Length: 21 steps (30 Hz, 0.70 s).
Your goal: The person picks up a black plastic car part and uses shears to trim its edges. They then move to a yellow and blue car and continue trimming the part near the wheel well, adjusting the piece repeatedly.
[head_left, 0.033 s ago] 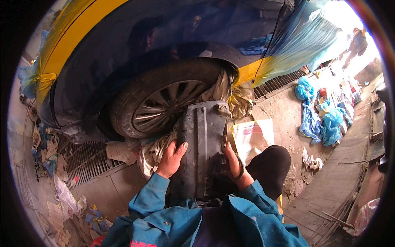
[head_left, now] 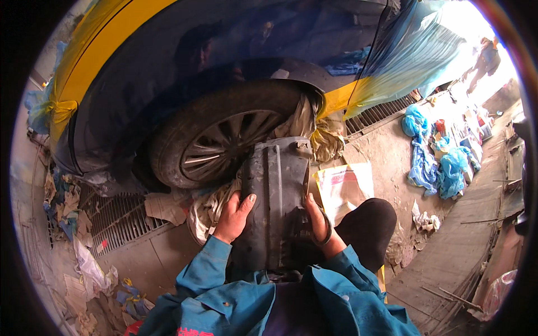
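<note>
A black, moulded plastic wheel arch liner point(head_left: 273, 207) stands between my hands, its ribbed face toward me and its far end close to the car wheel point(head_left: 230, 145). My left hand point(head_left: 234, 218) grips the liner's left edge, thumb on the face and fingers out of sight behind it. At the right edge my right hand point(head_left: 319, 221) holds on, with its fingers mostly hidden. A dark band circles the right wrist. The lower end of the liner reaches close to my jacket. Behind the wheel rises a dark blue car body point(head_left: 235, 39) with yellow-edged masking.
Thin plastic film point(head_left: 412, 50) covers the car at the right. Floor grates point(head_left: 117, 218) run beneath it. Crumpled blue plastic point(head_left: 453, 171) and scraps lie at the right, more litter point(head_left: 92, 269) at the left. A printed paper sheet point(head_left: 347, 187) lies beside my knee point(head_left: 367, 229).
</note>
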Available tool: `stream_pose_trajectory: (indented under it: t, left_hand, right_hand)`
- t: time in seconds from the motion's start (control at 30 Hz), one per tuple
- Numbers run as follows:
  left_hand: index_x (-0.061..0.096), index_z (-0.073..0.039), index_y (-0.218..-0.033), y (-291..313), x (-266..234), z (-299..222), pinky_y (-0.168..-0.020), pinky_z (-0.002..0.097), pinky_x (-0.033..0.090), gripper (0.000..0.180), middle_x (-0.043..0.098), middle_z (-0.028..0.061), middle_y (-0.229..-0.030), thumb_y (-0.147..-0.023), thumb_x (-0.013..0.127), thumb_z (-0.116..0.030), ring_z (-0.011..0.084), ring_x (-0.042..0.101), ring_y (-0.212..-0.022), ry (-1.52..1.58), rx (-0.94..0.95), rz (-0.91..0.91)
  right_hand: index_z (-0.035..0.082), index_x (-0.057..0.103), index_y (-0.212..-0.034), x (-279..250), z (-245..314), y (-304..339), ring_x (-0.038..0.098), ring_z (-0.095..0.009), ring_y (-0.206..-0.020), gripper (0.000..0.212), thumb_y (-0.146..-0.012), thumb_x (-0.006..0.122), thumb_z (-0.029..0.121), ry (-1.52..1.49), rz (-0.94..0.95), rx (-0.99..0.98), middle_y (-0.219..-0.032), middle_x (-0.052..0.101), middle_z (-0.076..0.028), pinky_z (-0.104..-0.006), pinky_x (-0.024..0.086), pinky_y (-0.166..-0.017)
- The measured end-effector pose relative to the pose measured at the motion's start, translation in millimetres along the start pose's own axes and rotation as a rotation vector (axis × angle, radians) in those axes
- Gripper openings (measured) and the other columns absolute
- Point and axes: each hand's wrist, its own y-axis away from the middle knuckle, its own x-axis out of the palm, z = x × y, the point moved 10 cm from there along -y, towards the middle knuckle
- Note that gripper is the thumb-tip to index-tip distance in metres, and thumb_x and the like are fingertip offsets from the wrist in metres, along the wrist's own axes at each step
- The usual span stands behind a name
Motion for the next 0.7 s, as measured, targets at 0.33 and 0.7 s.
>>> stream_pose_trajectory:
  t: [0.33,0.7]
  left_hand:
    - [0.061,0.005,-0.141,-1.4,-0.3,-12.7,-0.107,0.039,0.05,0.055,0.072,0.0173,-0.131,-0.11,0.066,-0.04,0.028,0.067,-0.119,-0.099,0.043,0.019]
    - [0.059,0.007,-0.139,7.4,-2.8,-32.9,-0.105,0.0427,0.052,0.059,0.072,0.0243,-0.13,-0.108,0.068,-0.043,0.0342,0.069,-0.118,-0.255,0.068,0.03]
  right_hand:
    - [0.004,0.064,-0.082,6.4,25.3,9.3,0.058,-0.02,-0.052,0.071,-0.114,0.04,0.063,0.144,-0.002,-0.19,-0.062,0.057,-0.006,-0.0373,0.04,-0.046]
    - [-0.002,0.075,-0.11,-16.5,2.9,-27.2,0.058,-0.014,-0.086,0.069,-0.111,0.052,0.063,0.152,-0.17,-0.123,-0.093,0.069,-0.004,-0.0341,0.044,-0.076]
